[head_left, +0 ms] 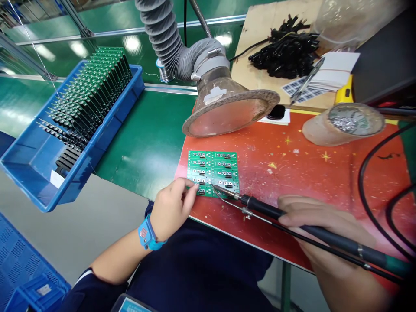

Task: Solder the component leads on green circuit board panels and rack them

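Note:
A green circuit board panel (224, 167) with two columns of small parts lies flat on the red mat. Thumb and forefinger of my left hand (173, 203) pinch its lower left edge; a blue strap is around that wrist. My right hand (325, 221) is wrapped round a soldering iron (269, 209) with a thin wire-feed tube (256, 216) clamped along it. The iron's tip and the tube's end meet at the lower middle of the panel. Whether the tip touches a joint is too small to tell.
A fume extractor hood (230, 108) hangs just beyond the panel. To the left, a blue bin (113, 125) holds upright circuit boards (94, 86). A solder spool (165, 71), a cup of metal bits (338, 128) and a black cable pile (286, 52) stand farther back. Black cables (365, 173) loop at right.

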{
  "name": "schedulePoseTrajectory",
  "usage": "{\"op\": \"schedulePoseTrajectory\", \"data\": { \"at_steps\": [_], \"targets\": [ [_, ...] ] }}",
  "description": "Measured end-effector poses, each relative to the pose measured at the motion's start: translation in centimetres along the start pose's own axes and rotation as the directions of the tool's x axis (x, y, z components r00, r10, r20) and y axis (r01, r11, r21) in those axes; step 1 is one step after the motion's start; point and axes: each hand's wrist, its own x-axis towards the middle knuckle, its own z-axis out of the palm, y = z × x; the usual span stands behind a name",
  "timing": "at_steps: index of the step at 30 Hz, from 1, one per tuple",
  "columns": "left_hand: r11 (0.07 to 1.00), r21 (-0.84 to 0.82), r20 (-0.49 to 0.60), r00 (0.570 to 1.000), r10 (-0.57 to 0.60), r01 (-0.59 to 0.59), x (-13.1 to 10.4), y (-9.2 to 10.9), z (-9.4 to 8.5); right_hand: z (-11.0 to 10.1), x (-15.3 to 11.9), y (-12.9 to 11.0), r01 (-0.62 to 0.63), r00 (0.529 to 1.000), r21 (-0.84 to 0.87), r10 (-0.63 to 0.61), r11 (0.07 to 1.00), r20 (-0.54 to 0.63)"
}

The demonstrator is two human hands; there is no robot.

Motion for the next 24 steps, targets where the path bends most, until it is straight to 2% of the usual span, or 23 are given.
{"op": "schedulePoseTrajectory", "data": {
  "at_steps": [2,4,5,7,10,15,17,19,20,22,24],
  "targets": [
    [0.998,-0.024,-0.004,0.998,-0.056,0.055,0.0,-0.1,-0.3,-0.1,0.6,0.9,0.113,0.989,0.057,-0.118,0.992,0.094],
    [0.996,-0.049,0.008,0.998,-0.070,0.070,0.0,-0.2,-0.4,-0.2,1.1,2.0,0.258,0.940,0.168,-0.288,0.951,0.185],
    [0.996,-0.061,0.009,0.998,-0.062,0.063,0.0,-0.3,-0.4,-0.3,1.3,2.5,0.300,0.920,0.206,-0.339,0.931,0.194],
    [0.997,-0.080,0.006,1.000,-0.023,0.023,-0.1,-0.3,-0.3,-0.4,1.5,3.3,0.322,0.909,0.246,-0.371,0.914,0.189],
    [0.994,-0.102,0.005,0.999,0.038,-0.037,-0.3,-0.5,-0.4,-0.5,1.5,3.7,0.288,0.921,0.265,-0.342,0.920,0.186],
    [0.991,-0.095,-0.072,0.994,0.083,-0.090,-0.7,-1.0,-0.7,-0.2,1.6,2.8,0.345,0.898,0.219,-0.389,0.913,0.207],
    [0.989,-0.077,-0.090,0.988,0.123,-0.130,-0.9,-1.1,-0.7,-0.1,1.2,1.8,0.270,0.942,0.160,-0.295,0.949,0.162],
    [0.984,-0.047,-0.068,0.983,0.170,-0.174,-1.2,-1.2,-0.6,0.0,0.5,0.6,0.089,0.994,0.041,-0.091,0.995,0.053],
    [0.981,-0.029,-0.047,0.981,0.189,-0.191,-1.4,-1.2,-0.6,0.0,0.1,0.1,0.002,1.000,-0.014,-0.002,1.000,0.003],
    [0.979,-0.001,-0.009,0.979,0.204,-0.204,-1.7,-1.2,-0.4,0.1,-0.5,-0.8,-0.058,0.998,-0.064,0.056,0.996,-0.041],
    [0.979,0.010,0.010,0.979,0.204,-0.205,-1.8,-1.2,-0.3,0.1,-0.7,-1.1,-0.047,0.998,-0.078,0.044,0.996,-0.036]
  ]
}}
